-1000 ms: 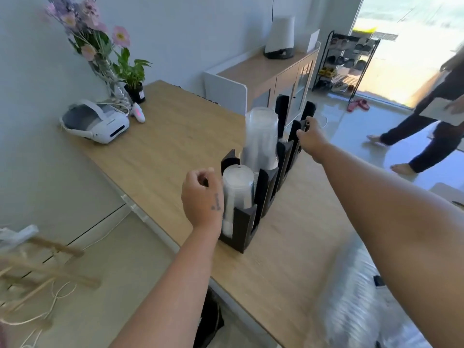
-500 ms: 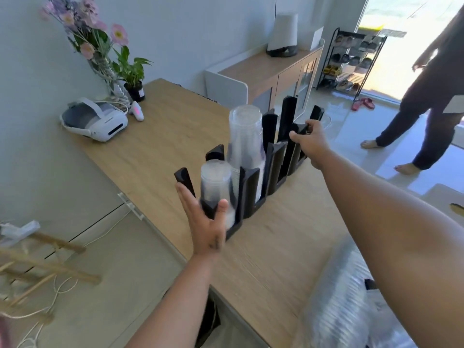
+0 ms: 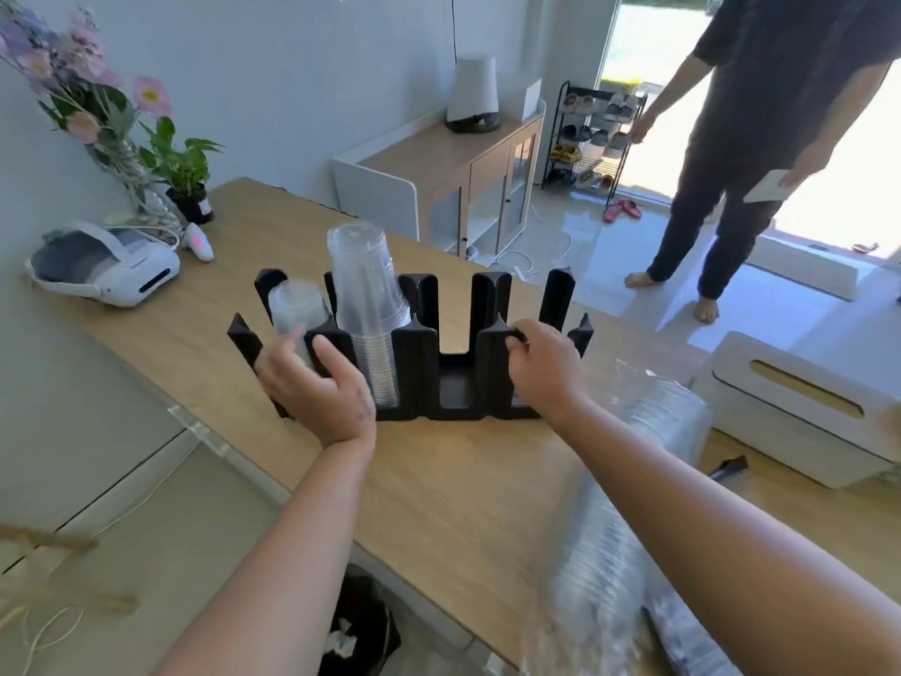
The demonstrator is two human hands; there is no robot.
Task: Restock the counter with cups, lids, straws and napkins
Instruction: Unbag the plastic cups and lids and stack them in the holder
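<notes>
A black slotted organizer (image 3: 453,383) stands broadside on the wooden counter (image 3: 463,505). Its leftmost bay holds a short stack of clear cups (image 3: 297,309); the bay beside it holds a tall stack of clear cups (image 3: 365,295). The two right bays look empty. My left hand (image 3: 317,387) grips the organizer's left front posts. My right hand (image 3: 541,368) grips a post near its right end. A plastic-wrapped sleeve of clear cups or lids (image 3: 629,519) lies on the counter under my right forearm.
A white headset (image 3: 105,268), a pink-tipped controller (image 3: 200,241), a potted plant (image 3: 187,187) and a flower vase (image 3: 127,158) sit at the far left. A white box with a slot (image 3: 799,407) is at right. A person (image 3: 760,139) stands beyond the counter.
Both hands have swung the organizer from end-on to broadside and pulled it nearer. My left hand moved from under its near end onto its front posts. The person stepped closer.
</notes>
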